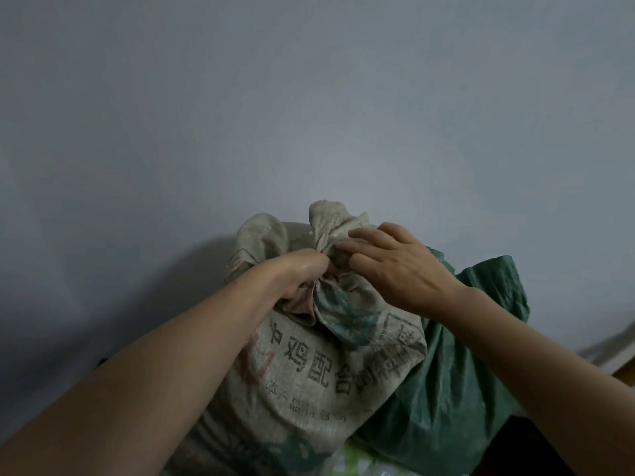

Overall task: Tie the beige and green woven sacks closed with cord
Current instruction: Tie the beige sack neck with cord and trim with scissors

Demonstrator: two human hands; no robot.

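A full beige woven sack (309,372) with dark printed characters stands upright against the wall, its mouth gathered into a bunched neck (330,221). My left hand (299,273) grips the gathered fabric at the neck from the left. On the right side of the neck, my right hand (395,266) has its fingers curled into the folds. A green woven sack (457,389) stands behind and to the right of the beige one, partly hidden by my right arm. No cord is visible.
A plain pale grey-blue wall (309,115) fills the background directly behind the sacks. A pale skirting strip (615,345) runs along the far right. Something light green and white (357,462) lies at the foot of the sacks.
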